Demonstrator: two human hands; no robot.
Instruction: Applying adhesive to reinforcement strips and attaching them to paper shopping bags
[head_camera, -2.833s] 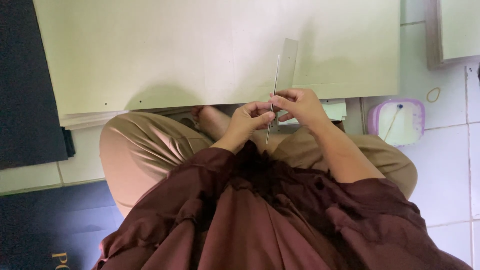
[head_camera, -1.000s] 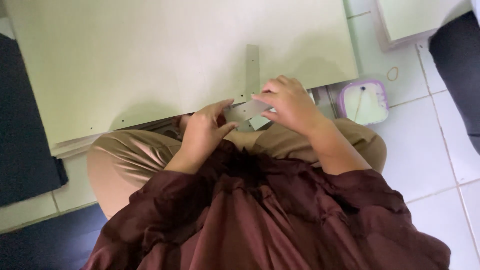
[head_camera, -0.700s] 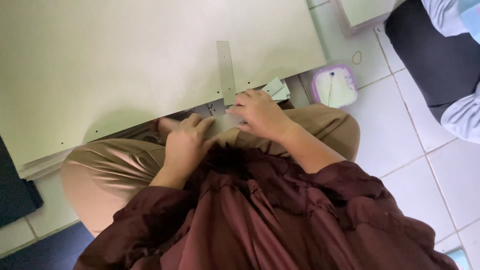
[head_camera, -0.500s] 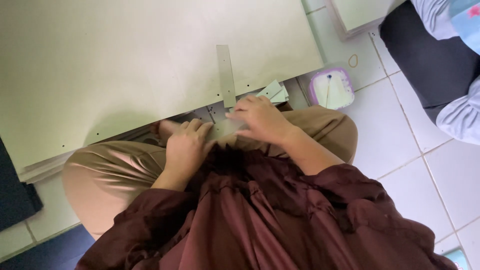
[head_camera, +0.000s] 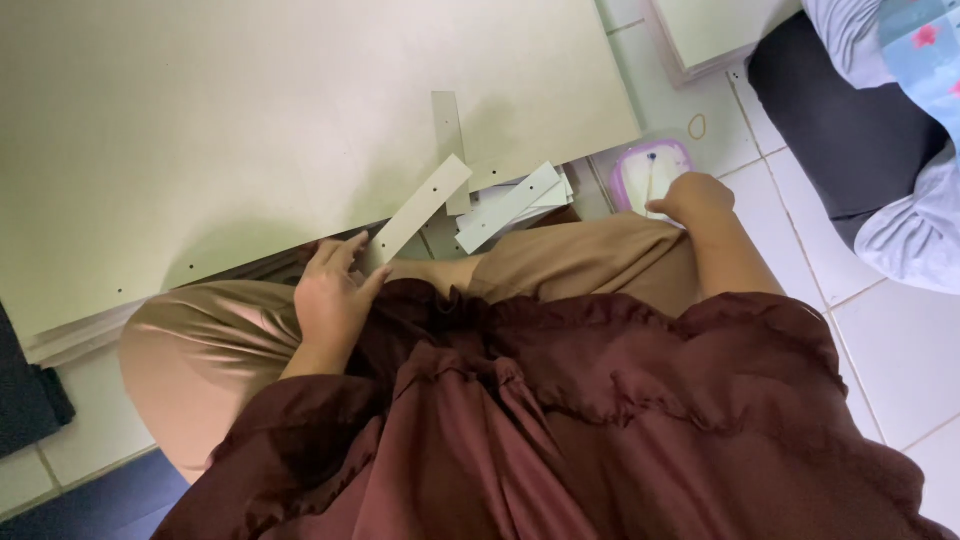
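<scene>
Gripping a cardboard strip angled toward one o'clock, left hand fingers clamped, right hand curled over the lilac container.

Only one package-ish thing here: small square plastic tub with a lilac rim and a see-through whitish lid, flat on the white tiled floor, just past the tan-trousered knee. Right hand right at its edge, fingertips about touching the rim. Something thin and pale inside, too blurry to make out. No labels, signs or screens anywhere.
</scene>
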